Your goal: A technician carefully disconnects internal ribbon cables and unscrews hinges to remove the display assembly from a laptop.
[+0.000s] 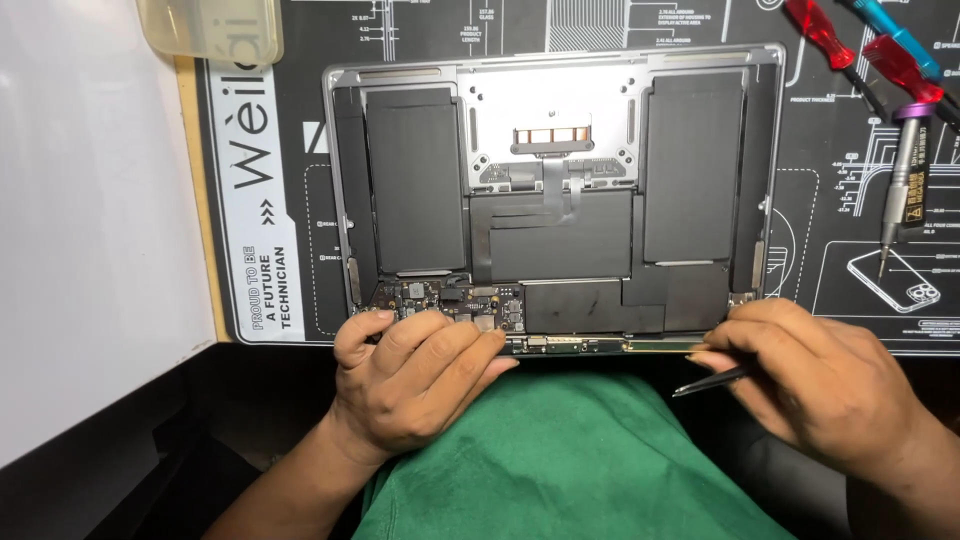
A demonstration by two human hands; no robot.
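Laptop (555,200), open-bottomed, cover off, lying on a black mat (850,250); hinge edge toward the person, so the board sits nearest the hands.

Left hand (410,375): at the laptop's near left corner, fingers curled and closed loosely, holding nothing; fingertips press down on the board (450,300), seemingly to steady the case.

Right hand (810,380): at the laptop's near right corner, closed on thin black tweezers (712,381) (tip points left, along the near edge, just off the case); fingertips rest on the edge itself, likely as a brace.

Battery cells (415,180): dark panels filling the laptop's left, right and centre.

Trackpad underside (550,115): silver, at the laptop's far edge, its flat cable running down toward the board.

Screwdrivers (905,140): right of the laptop, red, blue and silver-shafted, laid within reach.

Plastic tray (210,28): beyond the laptop's far left corner, translucent, contents not visible.

Green cloth (560,460): nearer than the laptop, over the lap.
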